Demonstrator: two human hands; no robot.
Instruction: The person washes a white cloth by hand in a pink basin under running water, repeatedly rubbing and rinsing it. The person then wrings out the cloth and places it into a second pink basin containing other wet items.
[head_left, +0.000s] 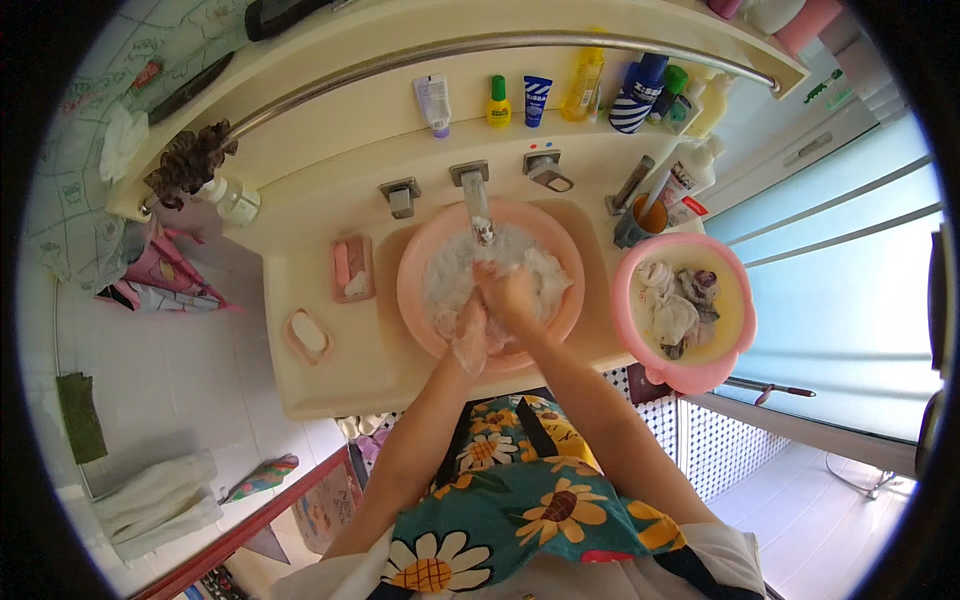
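Note:
A pink round basin (411, 281) sits in the sink under the faucet (474, 196), holding sudsy water (450, 262). Both my hands are in it, close together near the middle. My left hand (471, 322) has foam on its wrist, and its fingers are partly covered by suds. Bent over beside it, my right hand (514, 294) has its fingers turned inward. Whether cloth is held between them cannot be made out. White wet fabric or thick foam (551, 274) lies at the basin's right side, against the wall.
On the right, a second pink basin (742, 300) holds several crumpled small garments (675, 319). Behind it stands a cup (639, 225). Left of the sink are a pink soap box (367, 289) and a soap dish (309, 334). Bottles and tubes (534, 101) line the back ledge beneath a metal rail (480, 41).

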